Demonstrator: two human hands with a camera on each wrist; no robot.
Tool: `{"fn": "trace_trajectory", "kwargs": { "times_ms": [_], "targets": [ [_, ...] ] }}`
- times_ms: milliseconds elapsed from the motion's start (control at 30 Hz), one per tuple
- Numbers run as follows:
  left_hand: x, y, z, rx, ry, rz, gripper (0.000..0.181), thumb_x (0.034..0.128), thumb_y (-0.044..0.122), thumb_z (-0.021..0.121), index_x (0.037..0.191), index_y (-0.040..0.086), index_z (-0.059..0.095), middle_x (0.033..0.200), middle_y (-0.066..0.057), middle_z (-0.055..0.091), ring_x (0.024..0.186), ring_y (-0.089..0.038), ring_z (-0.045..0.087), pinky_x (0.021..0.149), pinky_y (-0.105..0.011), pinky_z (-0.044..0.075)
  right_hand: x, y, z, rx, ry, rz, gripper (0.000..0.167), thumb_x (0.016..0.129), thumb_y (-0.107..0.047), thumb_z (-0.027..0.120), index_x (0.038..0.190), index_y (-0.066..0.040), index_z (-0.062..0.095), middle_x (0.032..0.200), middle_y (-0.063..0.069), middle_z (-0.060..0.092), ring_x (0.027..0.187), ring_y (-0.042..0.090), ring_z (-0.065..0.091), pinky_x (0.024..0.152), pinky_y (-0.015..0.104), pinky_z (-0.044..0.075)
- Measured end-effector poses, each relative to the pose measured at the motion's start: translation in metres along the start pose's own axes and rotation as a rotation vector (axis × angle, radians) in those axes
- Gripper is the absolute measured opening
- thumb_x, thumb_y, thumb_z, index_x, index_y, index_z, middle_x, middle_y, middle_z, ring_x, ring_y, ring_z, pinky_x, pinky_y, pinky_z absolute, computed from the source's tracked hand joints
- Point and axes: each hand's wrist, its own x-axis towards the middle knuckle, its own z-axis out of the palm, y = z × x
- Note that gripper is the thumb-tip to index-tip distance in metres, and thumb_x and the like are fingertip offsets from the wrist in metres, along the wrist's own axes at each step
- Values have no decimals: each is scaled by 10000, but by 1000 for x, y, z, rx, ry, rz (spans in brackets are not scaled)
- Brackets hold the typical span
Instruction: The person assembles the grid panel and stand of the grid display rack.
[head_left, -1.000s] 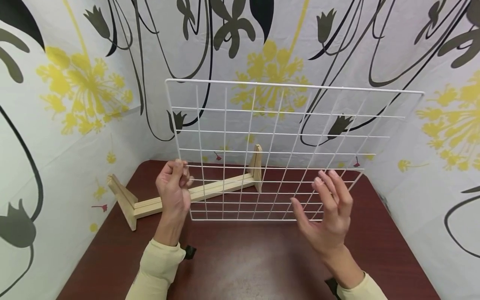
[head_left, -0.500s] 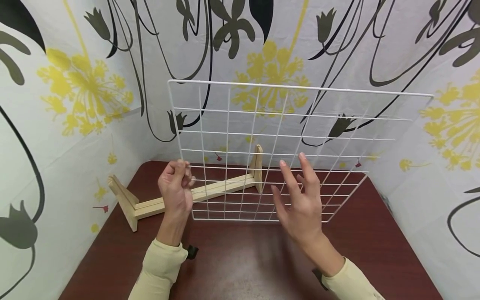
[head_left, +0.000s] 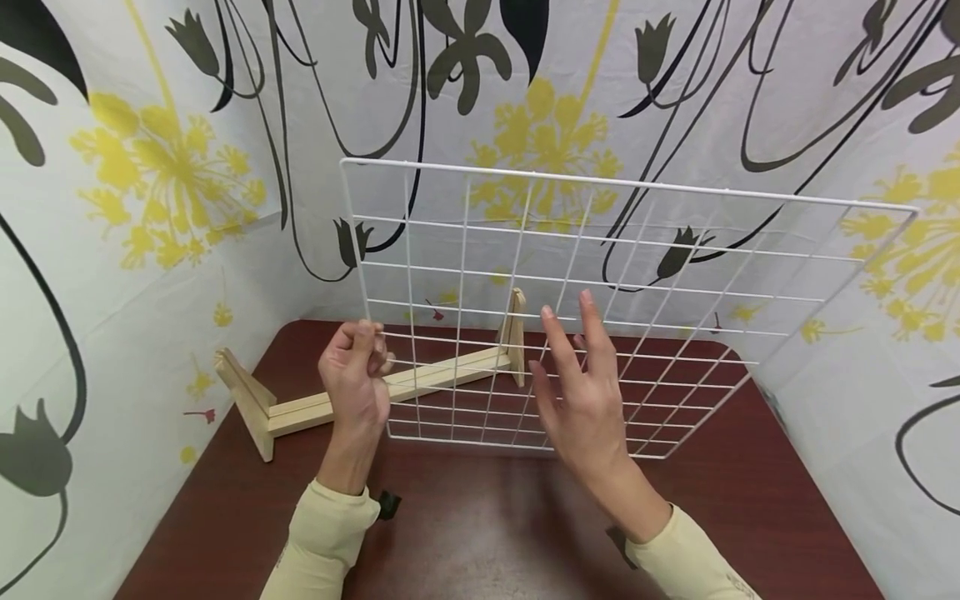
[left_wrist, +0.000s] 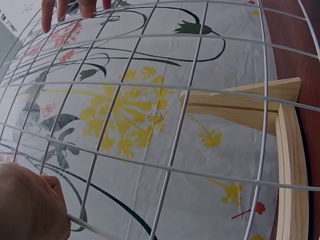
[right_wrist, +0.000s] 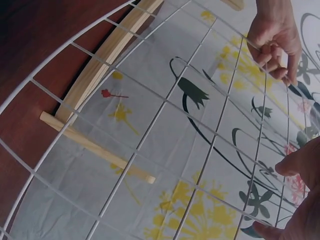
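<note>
A white wire grid panel (head_left: 622, 182) is held tilted above the table. My left hand (head_left: 356, 379) pinches its left edge wire between thumb and curled fingers; the same hand (left_wrist: 30, 205) shows at the lower left of the left wrist view. In front of the grid's middle, my right hand (head_left: 588, 400) has its fingers spread; whether the fingertips touch the wires I cannot tell. Behind the panel lies a pale wooden stand (head_left: 300, 412), a grooved bar with an upright foot at each end. It also appears through the wires in the right wrist view, as a wooden stand (right_wrist: 92, 75).
The dark red table (head_left: 480, 517) carries the stand at its back left. Patterned cloth (head_left: 225, 158) with grey and yellow flowers hangs round the back and both sides, close behind the grid. A black strap piece (head_left: 387, 505) shows at the left cuff.
The grid's right side has swung toward me, its top right corner moving rightward. My right hand has moved left, from the right part of the grid to its middle. The left hand keeps its pinch.
</note>
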Motion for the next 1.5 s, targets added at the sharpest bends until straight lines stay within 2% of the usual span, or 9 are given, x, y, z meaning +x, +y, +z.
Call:
{"fn": "trace_trajectory", "kwargs": {
  "times_ms": [200, 333, 433, 767, 1133, 1233, 1333, 1433, 1500],
  "targets": [
    [-3, -1, 2, 23, 9, 1, 210, 1034, 65, 670, 830, 45, 719, 628, 8, 578, 539, -104, 225, 525, -258, 165, 1, 2, 6, -35, 29, 34, 665, 895, -26, 812, 1510, -141, 585, 1606, 232, 473, 1371, 409, 552, 1014, 436, 525],
    [-4, -2, 2, 16, 9, 3, 194, 1029, 61, 676, 840, 33, 715, 633, 4, 577, 537, -99, 236, 527, -258, 166, 3, 4, 12, -50, 76, 57, 606, 901, -81, 833, 1466, -154, 625, 1509, 231, 547, 1262, 409, 599, 1029, 468, 525],
    [-4, -3, 2, 8, 8, 3, 190, 1028, 64, 678, 844, 33, 709, 632, 6, 578, 533, -95, 244, 525, -252, 173, 6, 5, 16, -63, 107, 71, 561, 902, -74, 818, 1430, -165, 651, 1438, 225, 581, 1161, 400, 612, 973, 467, 537],
    [-8, -6, -5, -45, 15, -60, 184, 1030, 80, 683, 849, 44, 687, 643, 5, 604, 550, -104, 251, 536, -253, 181, 8, 3, 22, -86, 139, 118, 554, 863, -3, 735, 1375, -210, 691, 1373, 182, 619, 1072, 369, 623, 860, 500, 548],
    [-9, -3, -8, 24, -92, -61, 147, 1052, 132, 663, 936, 49, 695, 706, 10, 635, 550, -106, 319, 528, -266, 191, 11, 7, 25, -92, 175, 126, 493, 835, 1, 713, 1298, -166, 703, 1292, 189, 638, 1017, 383, 627, 860, 491, 539],
    [-10, -3, -9, 82, -105, -57, 168, 1062, 165, 653, 951, 43, 683, 717, 4, 630, 556, -94, 395, 497, -223, 255, 11, 7, 25, -101, 175, 134, 489, 833, -3, 714, 1292, -171, 704, 1290, 184, 639, 1016, 373, 628, 858, 495, 544],
    [-11, -3, -10, 195, -116, -35, 236, 1082, 200, 620, 984, -9, 667, 757, -22, 643, 608, -99, 519, 508, -203, 399, 11, 7, 25, -103, 172, 134, 489, 837, -2, 720, 1294, -174, 705, 1293, 182, 638, 1019, 367, 630, 856, 498, 549],
    [-11, -3, -14, 362, -129, 20, 332, 1103, 209, 579, 1037, -111, 641, 845, -76, 692, 720, -149, 645, 624, -227, 554, 11, 7, 24, -103, 169, 133, 487, 843, -4, 723, 1298, -175, 703, 1293, 185, 637, 1019, 372, 631, 844, 496, 549],
    [-11, -2, -18, 485, -132, 67, 353, 1114, 212, 555, 1089, -130, 642, 915, -112, 725, 832, -183, 702, 750, -253, 600, 12, 8, 23, -99, 178, 137, 484, 846, -5, 724, 1299, -173, 704, 1289, 189, 639, 1020, 379, 629, 848, 497, 548]
  ]
}}
